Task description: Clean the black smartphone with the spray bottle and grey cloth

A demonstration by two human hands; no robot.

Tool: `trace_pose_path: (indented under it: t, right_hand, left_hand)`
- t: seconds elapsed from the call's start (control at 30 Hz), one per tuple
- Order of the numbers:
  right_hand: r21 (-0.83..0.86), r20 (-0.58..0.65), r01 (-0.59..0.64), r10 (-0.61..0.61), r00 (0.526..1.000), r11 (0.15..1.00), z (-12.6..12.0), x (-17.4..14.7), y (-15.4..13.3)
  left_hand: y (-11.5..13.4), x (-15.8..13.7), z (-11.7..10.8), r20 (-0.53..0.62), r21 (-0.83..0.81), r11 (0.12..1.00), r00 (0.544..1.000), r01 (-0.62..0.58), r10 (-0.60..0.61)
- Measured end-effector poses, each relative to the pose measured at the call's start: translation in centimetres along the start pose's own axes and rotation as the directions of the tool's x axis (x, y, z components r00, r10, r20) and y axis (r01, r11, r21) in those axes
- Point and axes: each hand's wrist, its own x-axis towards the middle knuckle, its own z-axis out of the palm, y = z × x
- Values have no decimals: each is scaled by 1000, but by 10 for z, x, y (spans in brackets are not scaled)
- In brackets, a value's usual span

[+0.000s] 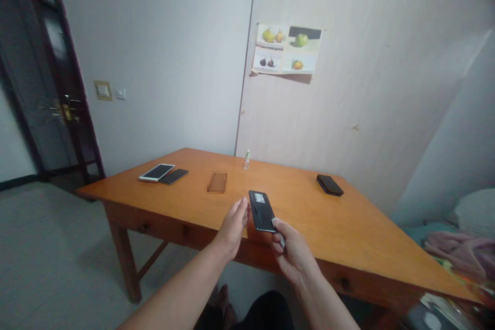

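My right fingers clamp the near end of the black smartphone, jutting ahead of them, presumably so its back shows; my left fingers, extended and apparently empty, flank it.

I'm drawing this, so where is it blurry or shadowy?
In the head view, a blocky patch shows on the table; the lower right corner looks smeared; a shadow falls under the fruit poster; the held black phone looks fairly clear.
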Motion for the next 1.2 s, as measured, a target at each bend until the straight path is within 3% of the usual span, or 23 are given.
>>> trace_pose_path:
  t: [0.1,0.23,0.47,0.6,0.77,0.9,1.0,1.1,1.2]
  right_hand:
    - [113,20,-72,70,997,991,6,-14,9]
    - [228,101,-175,156,983,958,9,-30,21]
    - [280,199,-242,191,961,929,11,-45,30]
    - [251,217,-243,190,957,937,9,-51,29]
    - [-6,184,-46,46,982,999,1,-58,29]
    - [-158,124,115,-96,988,981,-3,-61,16]
    - [-202,111,205,-186,976,958,3,-67,-3]
    - [-288,188,273,-226,956,918,14,-77,-21]
    - [-365,324,308,-190,927,879,25,-86,-30]
  left_hand:
    - [4,-35,7,124,-220,970,989,108,-82]
    - [3,-63,16,198,-294,913,952,284,-232]
    - [2,-67,21,215,-380,823,906,422,-365]
    - [7,-68,22,200,-354,838,909,416,-366]
    - [13,-71,23,155,-230,936,959,268,-237]
    - [20,-74,23,132,-217,963,982,158,-132]
    - [24,-76,21,137,-169,972,981,161,-139]
    - [26,-79,21,176,-124,977,973,172,-149]
    - [28,-81,21,232,-97,983,964,158,-131]
